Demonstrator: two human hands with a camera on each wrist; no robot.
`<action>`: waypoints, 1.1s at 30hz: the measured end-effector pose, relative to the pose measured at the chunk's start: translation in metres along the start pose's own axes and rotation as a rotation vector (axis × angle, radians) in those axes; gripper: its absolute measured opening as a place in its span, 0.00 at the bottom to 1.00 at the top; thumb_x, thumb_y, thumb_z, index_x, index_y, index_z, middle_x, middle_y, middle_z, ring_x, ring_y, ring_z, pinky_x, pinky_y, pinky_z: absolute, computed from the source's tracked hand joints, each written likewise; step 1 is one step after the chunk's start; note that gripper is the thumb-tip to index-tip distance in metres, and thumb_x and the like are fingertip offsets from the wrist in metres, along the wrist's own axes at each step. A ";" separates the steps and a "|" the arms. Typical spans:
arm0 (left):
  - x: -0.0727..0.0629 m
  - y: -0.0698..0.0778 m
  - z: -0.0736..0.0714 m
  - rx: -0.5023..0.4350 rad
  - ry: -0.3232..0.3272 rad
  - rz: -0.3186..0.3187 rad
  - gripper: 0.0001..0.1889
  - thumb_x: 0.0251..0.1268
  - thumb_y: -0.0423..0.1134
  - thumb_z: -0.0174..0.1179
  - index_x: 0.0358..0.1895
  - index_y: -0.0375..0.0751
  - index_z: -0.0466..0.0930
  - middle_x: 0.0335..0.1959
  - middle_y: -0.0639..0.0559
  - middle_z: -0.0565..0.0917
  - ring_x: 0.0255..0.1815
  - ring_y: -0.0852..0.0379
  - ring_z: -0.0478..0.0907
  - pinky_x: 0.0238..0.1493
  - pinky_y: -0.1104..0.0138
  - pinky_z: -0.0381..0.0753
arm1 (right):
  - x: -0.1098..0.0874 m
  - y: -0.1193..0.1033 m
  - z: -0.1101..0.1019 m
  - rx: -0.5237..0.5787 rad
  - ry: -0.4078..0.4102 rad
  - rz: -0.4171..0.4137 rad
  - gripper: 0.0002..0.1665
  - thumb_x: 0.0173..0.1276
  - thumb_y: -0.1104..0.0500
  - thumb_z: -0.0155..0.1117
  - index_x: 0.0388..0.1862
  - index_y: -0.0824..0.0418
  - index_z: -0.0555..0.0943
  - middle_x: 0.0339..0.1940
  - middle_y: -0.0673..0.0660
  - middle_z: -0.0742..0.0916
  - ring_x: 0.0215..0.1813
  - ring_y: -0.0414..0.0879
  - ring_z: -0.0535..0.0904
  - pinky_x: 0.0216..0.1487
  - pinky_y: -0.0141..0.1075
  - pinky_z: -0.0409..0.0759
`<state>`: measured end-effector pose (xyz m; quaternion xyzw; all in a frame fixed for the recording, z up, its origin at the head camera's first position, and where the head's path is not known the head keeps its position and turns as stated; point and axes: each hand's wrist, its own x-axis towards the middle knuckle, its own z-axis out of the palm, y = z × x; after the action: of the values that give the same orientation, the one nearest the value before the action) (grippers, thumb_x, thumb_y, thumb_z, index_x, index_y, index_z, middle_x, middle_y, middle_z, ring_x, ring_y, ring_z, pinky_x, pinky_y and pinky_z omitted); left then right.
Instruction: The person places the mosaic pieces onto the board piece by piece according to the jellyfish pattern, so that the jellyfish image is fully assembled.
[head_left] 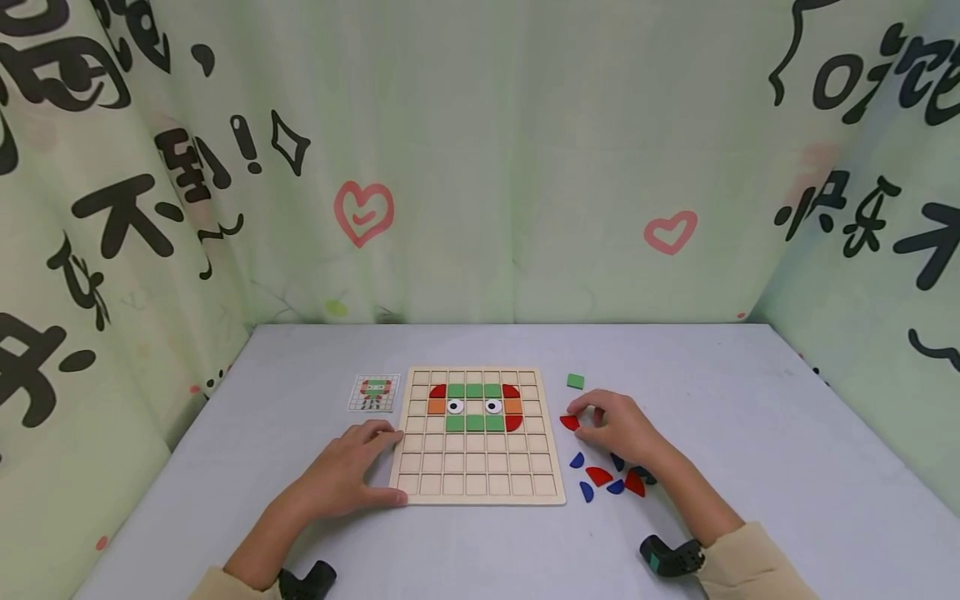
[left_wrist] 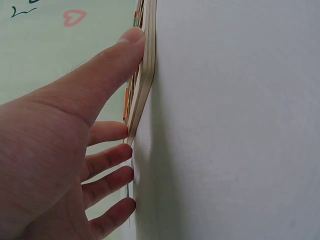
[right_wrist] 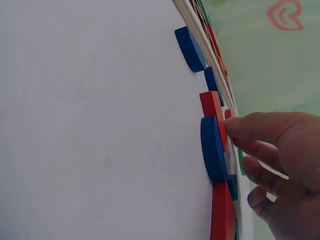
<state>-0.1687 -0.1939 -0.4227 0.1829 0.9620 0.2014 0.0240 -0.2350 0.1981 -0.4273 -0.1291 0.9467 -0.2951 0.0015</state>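
A wooden grid board (head_left: 476, 486) lies on the table, its upper rows holding green squares (head_left: 475, 423), red quarter-circles (head_left: 511, 391), orange squares (head_left: 437, 407) and two eye tiles (head_left: 492, 407). My left hand (head_left: 348, 471) rests at the board's left side, thumb at the near corner and fingertips along the edge; in the left wrist view the thumb (left_wrist: 107, 65) touches the rim with fairly straight fingers. To the right of the board, my right hand (head_left: 618, 423) pinches a red quarter-circle piece (head_left: 568, 422) between thumb and finger, low over the table.
Loose blue pieces (head_left: 587, 492) and red pieces (head_left: 599, 476) lie near my right forearm, right of the board. A single green square (head_left: 575, 381) sits farther back. Left of the board is a pattern card (head_left: 374, 392) showing a robot figure. Curtains (head_left: 510, 167) surround the table.
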 end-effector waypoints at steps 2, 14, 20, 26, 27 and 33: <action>0.000 0.000 0.000 0.002 0.001 0.003 0.43 0.44 0.63 0.72 0.65 0.46 0.73 0.62 0.53 0.72 0.63 0.51 0.69 0.61 0.49 0.70 | 0.000 0.001 0.000 0.002 -0.001 -0.005 0.16 0.58 0.63 0.71 0.46 0.56 0.84 0.37 0.53 0.82 0.34 0.45 0.70 0.25 0.30 0.72; -0.001 -0.001 0.001 0.002 0.003 -0.004 0.43 0.44 0.62 0.72 0.65 0.46 0.73 0.62 0.52 0.72 0.64 0.50 0.69 0.61 0.49 0.70 | 0.004 -0.010 0.003 0.039 0.023 -0.041 0.12 0.60 0.61 0.70 0.43 0.55 0.86 0.38 0.52 0.84 0.35 0.44 0.72 0.26 0.29 0.73; -0.001 0.000 0.001 -0.005 -0.003 -0.009 0.43 0.44 0.62 0.72 0.65 0.46 0.73 0.62 0.52 0.72 0.63 0.51 0.69 0.61 0.49 0.69 | 0.010 -0.022 0.011 0.067 0.003 -0.059 0.11 0.59 0.61 0.71 0.42 0.53 0.86 0.38 0.51 0.85 0.35 0.44 0.71 0.27 0.29 0.72; 0.000 -0.001 0.001 0.001 0.000 -0.008 0.43 0.44 0.62 0.72 0.64 0.46 0.73 0.62 0.52 0.72 0.63 0.51 0.69 0.61 0.49 0.70 | 0.017 -0.031 0.021 0.110 -0.024 -0.103 0.09 0.59 0.61 0.71 0.39 0.52 0.85 0.40 0.50 0.85 0.35 0.43 0.71 0.27 0.29 0.71; 0.000 -0.001 0.002 0.001 0.000 -0.009 0.42 0.44 0.62 0.72 0.65 0.47 0.73 0.62 0.53 0.72 0.63 0.51 0.69 0.62 0.50 0.70 | 0.018 -0.032 0.023 0.115 -0.030 -0.109 0.09 0.59 0.61 0.71 0.39 0.52 0.85 0.40 0.50 0.85 0.35 0.43 0.71 0.27 0.29 0.70; 0.000 -0.001 0.002 -0.008 0.005 -0.005 0.42 0.44 0.62 0.72 0.65 0.46 0.73 0.62 0.53 0.72 0.62 0.51 0.69 0.62 0.49 0.69 | 0.020 -0.043 0.029 0.149 -0.048 -0.165 0.08 0.59 0.61 0.72 0.37 0.53 0.85 0.39 0.49 0.85 0.34 0.43 0.72 0.30 0.29 0.71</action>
<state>-0.1686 -0.1942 -0.4256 0.1800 0.9617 0.2056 0.0230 -0.2416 0.1432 -0.4256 -0.2130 0.9081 -0.3605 0.0096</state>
